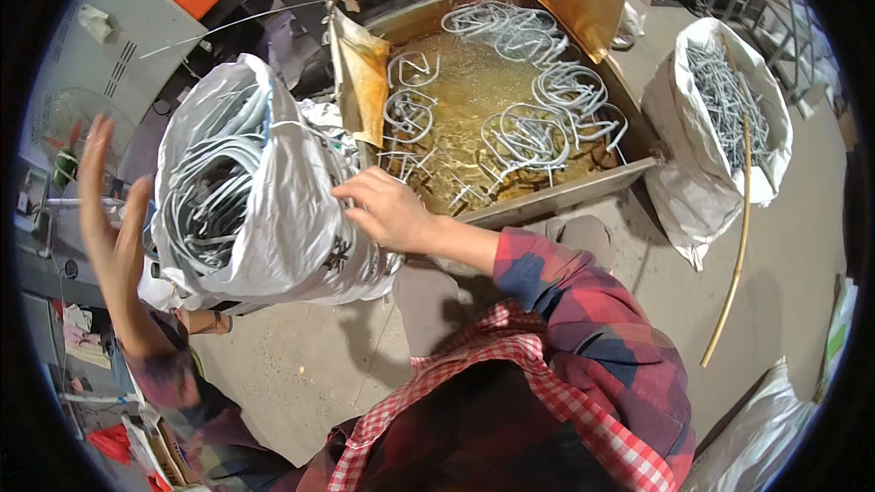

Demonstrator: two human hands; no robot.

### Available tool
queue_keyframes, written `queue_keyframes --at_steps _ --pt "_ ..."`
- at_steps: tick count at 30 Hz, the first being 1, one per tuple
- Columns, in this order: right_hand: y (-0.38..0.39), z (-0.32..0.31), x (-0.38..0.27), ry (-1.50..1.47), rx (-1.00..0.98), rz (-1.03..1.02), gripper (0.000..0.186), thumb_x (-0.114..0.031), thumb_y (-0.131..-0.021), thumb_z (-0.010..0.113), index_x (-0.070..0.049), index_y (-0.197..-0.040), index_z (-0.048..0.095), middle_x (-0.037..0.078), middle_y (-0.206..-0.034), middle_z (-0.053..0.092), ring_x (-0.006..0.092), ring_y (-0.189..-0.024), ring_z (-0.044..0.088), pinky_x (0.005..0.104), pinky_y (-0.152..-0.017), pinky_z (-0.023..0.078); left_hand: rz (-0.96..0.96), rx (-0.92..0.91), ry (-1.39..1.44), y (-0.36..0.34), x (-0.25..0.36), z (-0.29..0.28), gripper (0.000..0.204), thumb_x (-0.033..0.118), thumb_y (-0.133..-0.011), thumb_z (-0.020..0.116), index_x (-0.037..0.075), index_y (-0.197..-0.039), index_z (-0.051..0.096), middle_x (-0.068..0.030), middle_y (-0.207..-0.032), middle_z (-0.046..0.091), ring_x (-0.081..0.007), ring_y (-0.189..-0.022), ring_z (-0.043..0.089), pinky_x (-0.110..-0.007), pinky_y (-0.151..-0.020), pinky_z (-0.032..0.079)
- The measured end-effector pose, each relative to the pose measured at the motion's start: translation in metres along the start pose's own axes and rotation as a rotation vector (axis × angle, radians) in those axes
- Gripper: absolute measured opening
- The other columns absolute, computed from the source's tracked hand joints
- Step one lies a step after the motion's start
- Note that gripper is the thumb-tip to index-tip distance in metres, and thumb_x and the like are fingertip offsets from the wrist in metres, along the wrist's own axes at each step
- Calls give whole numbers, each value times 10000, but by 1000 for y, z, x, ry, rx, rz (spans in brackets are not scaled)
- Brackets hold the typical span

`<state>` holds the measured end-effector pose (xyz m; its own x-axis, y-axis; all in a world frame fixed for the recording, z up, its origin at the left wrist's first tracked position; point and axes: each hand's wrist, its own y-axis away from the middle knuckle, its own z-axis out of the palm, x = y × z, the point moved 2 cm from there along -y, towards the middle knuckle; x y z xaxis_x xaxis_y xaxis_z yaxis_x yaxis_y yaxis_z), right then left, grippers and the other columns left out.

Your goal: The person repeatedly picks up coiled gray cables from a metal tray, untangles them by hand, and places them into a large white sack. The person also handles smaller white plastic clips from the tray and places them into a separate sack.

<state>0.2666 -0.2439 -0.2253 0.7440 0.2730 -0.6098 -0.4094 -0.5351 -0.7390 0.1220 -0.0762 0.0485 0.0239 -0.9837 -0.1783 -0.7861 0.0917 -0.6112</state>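
My left hand is raised at the left side of a white woven sack, open, fingers stretched and slightly blurred. My right hand has curled fingers on the sack's right side, gripping its fabric. Inside the sack lie coiled grey bent rods or tubes. Just beyond my right hand, a rusty-edged metal tank holds murky yellowish water with several clusters of pale bent-wire pieces, and water drips in at the back.
A second white sack of small grey metal pieces stands at right, with a long bamboo stick leaning on it. A white bag lies at lower right. Orange-and-white machinery and a fan are at upper left; a metal rack stands at back right.
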Motion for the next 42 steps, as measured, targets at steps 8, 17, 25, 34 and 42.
queue_keyframes --at_steps 8,17,25,34,42 --pt "107 -69 138 248 -312 688 331 -227 -786 629 -36 -1055 615 177 -1045 623 317 -990 588 402 -871 456 -331 -362 1027 62 171 212 372 73 -765 690 -21 -1114 605 -136 -1081 633 -205 -1002 606 -303 -865 469" --pt "184 -169 291 -110 210 1270 345 -184 -823 672 27 -1082 584 77 -928 643 140 -824 582 275 -744 466 -894 -512 1203 94 206 520 436 166 -825 634 -25 -1202 530 -108 -926 659 -152 -836 618 -266 -753 487" --pt "224 -228 348 -85 715 1782 194 -180 -819 659 -46 -938 585 -8 -609 453 80 -454 356 270 -376 213 -607 -606 738 33 197 672 596 298 -790 655 10 -1277 469 -258 -1161 559 -370 -1092 535 -416 -925 420" --pt "308 -205 427 -89 798 1742 667 -352 -703 796 145 -1061 532 190 -1022 594 276 -807 593 405 -627 501 -616 -838 579 -2 239 741 762 355 -827 617 144 -1444 221 -229 -1474 191 -441 -1345 195 -522 -1065 257" --pt "291 -181 434 -719 641 1842 514 -440 -805 671 -68 -1138 547 75 -1033 590 237 -834 555 415 -748 477 -732 -925 844 59 218 801 615 147 -715 655 7 -1273 435 -240 -1097 596 -380 -1017 583 -416 -879 454"
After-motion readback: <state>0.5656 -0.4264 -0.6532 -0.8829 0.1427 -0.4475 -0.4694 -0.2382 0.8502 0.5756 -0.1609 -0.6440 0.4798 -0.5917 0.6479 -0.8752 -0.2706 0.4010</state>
